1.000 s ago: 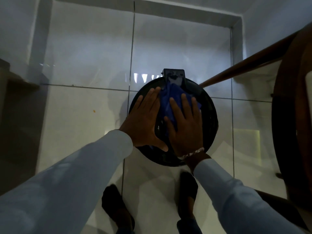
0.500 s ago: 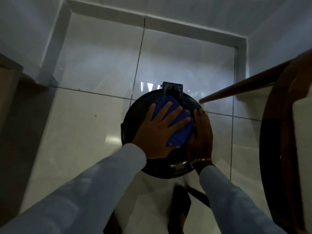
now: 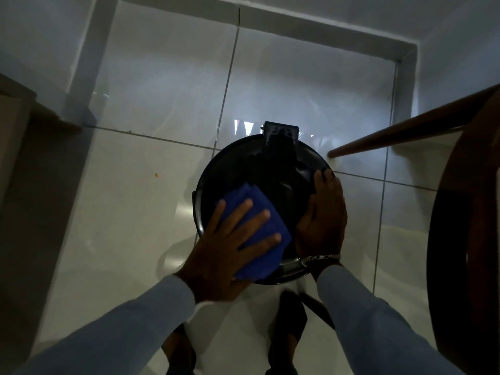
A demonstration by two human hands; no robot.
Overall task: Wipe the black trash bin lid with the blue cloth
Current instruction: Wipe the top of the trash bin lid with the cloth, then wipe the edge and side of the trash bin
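Observation:
A round black trash bin lid (image 3: 276, 169) lies below me on the tiled floor, its hinge block at the far side. A folded blue cloth (image 3: 259, 220) rests on the lid's near-left part. My left hand (image 3: 230, 247) presses flat on the cloth with fingers spread. My right hand (image 3: 323, 215) lies against the lid's right rim, fingers curved along the edge. A bracelet shows at the right wrist.
A wooden chair (image 3: 465, 212) stands at the right, one leg (image 3: 400, 128) slanting down close to the bin. A brown cabinet edge (image 3: 16, 125) is at the left. White walls close the corner behind the bin. My feet (image 3: 286, 334) stand just before the bin.
My left hand has slid the blue cloth from the lid's far middle toward the near-left edge. My right hand stays on the right rim. The view has tilted slightly.

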